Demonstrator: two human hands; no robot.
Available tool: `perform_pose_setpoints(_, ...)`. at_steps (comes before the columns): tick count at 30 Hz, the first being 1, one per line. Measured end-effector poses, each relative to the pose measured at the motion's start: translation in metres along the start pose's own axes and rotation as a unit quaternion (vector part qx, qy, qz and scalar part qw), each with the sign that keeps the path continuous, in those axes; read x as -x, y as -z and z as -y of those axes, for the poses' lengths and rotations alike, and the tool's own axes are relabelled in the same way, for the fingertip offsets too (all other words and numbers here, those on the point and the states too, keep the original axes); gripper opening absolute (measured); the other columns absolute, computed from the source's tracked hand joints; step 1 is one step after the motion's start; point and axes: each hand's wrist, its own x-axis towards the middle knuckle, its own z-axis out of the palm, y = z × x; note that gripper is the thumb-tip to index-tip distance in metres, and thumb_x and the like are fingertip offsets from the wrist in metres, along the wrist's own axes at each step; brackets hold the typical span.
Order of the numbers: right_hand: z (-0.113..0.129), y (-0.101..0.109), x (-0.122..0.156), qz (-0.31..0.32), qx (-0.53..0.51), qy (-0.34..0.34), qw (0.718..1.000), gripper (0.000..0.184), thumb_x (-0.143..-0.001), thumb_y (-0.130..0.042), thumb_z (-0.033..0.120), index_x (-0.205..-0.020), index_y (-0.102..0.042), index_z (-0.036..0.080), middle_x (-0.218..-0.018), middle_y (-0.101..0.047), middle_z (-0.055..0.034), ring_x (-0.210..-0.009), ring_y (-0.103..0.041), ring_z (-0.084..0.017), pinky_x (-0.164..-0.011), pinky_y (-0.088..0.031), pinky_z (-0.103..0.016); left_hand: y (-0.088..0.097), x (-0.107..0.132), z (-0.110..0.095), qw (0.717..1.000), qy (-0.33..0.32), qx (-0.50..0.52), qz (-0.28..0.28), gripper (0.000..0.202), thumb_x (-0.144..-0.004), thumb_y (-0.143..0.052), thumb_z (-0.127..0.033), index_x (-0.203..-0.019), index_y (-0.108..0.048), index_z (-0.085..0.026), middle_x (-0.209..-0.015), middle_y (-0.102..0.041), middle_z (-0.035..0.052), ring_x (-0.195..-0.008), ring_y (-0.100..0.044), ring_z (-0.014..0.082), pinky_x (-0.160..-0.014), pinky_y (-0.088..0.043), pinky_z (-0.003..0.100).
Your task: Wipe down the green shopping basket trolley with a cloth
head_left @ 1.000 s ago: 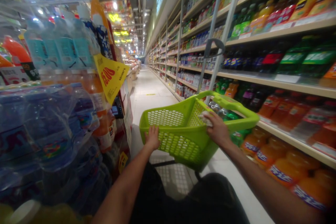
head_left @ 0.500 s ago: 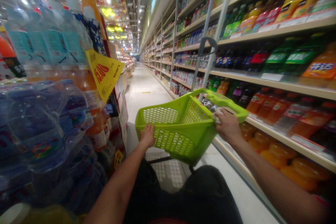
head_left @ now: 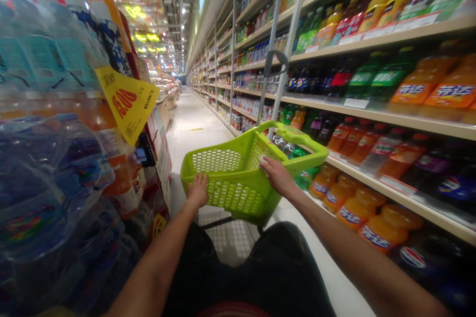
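Though small, white cloth (head_left: pixel 263 161) in right hand (head_left: pixel 278 177)

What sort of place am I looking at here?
Most likely a supermarket drinks aisle: long shelves of bottled drinks, a yellow price sign, and a green shopping cart in front of the person.

The pale floor (head_left: pixel 203 113) carries the green cart (head_left: pixel 256 203); one beige shelf (head_left: pixel 379 114) carries, behind its front edge, dark bottles (head_left: pixel 323 83) toward the left end; then green bottles (head_left: pixel 393 75); then orange bottles (head_left: pixel 433 84) rightward.
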Motion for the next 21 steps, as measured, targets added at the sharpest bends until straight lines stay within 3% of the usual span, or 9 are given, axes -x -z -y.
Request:
perform_pose_setpoints(5, -0.026, 0.020, 0.010, -0.051, 0.052, -0.074, 0.995, 0.039, -0.072, -0.043, 0.008, -0.106, -0.060, 0.014, -0.124, -0.053, -0.0156, -0.112, -0.049, -0.028, -0.092, -0.039, -0.043, -0.004, 0.000, -0.002, 1.000, 0.003, 0.012, -0.006, 0.082, -0.069, -0.049, -0.017, -0.143, -0.015, -0.019, -0.153, -0.006, 0.0050, -0.139, -0.002, 0.0271, -0.108, -0.012, 0.057)
perform_pose_setpoints(8, -0.008, 0.014, 0.010, -0.052, 0.073, -0.069, 0.994, 0.039, -0.073, -0.048, 0.015, -0.111, -0.058, 0.015, -0.129, -0.049, -0.0147, -0.119, -0.042, -0.031, -0.096, -0.034, -0.048, -0.003, 0.001, -0.005, 1.000, 0.006, 0.012, 0.002, 0.084, -0.068, -0.051, -0.018, -0.143, -0.014, -0.018, -0.153, -0.004, 0.0057, -0.139, 0.000, 0.0284, -0.108, -0.013, 0.057)
perform_pose_setpoints(11, 0.020, -0.001, 0.007, -0.014, 0.079, -0.043, 0.996, 0.040, -0.079, -0.048, 0.029, -0.115, -0.056, 0.013, -0.132, -0.047, -0.0162, -0.124, -0.036, -0.033, -0.099, -0.030, -0.050, 0.001, 0.003, -0.007, 1.000, 0.002, 0.001, 0.012, 0.085, -0.068, -0.052, -0.020, -0.144, -0.013, -0.018, -0.153, -0.003, 0.0058, -0.139, -0.001, 0.0281, -0.107, -0.014, 0.058)
perform_pose_setpoints(14, 0.030, -0.012, 0.004, 0.020, 0.084, -0.022, 0.996, 0.039, -0.083, -0.042, 0.026, -0.118, -0.055, 0.013, -0.132, -0.049, -0.0152, -0.123, -0.037, -0.030, -0.099, -0.030, -0.047, 0.005, 0.004, -0.007, 1.000, 0.000, -0.007, 0.019, 0.085, -0.069, -0.052, -0.021, -0.144, -0.012, -0.019, -0.152, -0.003, 0.0057, -0.139, -0.003, 0.0275, -0.106, -0.015, 0.059)
perform_pose_setpoints(18, 0.012, -0.010, 0.006, 0.024, 0.100, -0.025, 0.994, 0.041, -0.079, -0.040, 0.013, -0.116, -0.057, 0.019, -0.133, -0.048, -0.0112, -0.120, -0.042, -0.028, -0.099, -0.029, -0.049, 0.006, 0.004, -0.007, 1.000, -0.002, -0.004, 0.019, 0.084, -0.069, -0.052, -0.021, -0.143, -0.013, -0.019, -0.152, -0.003, 0.0057, -0.139, -0.004, 0.0266, -0.106, -0.014, 0.059)
perform_pose_setpoints(21, -0.008, 0.000, 0.007, 0.004, 0.089, -0.037, 0.995, 0.042, -0.074, -0.039, 0.010, -0.110, -0.060, 0.016, -0.129, -0.051, -0.0124, -0.113, -0.048, -0.028, -0.095, -0.033, -0.046, 0.002, 0.003, -0.007, 1.000, -0.005, -0.003, 0.014, 0.085, -0.068, -0.053, -0.020, -0.143, -0.013, -0.019, -0.152, -0.003, 0.0057, -0.139, -0.004, 0.0267, -0.107, -0.014, 0.059)
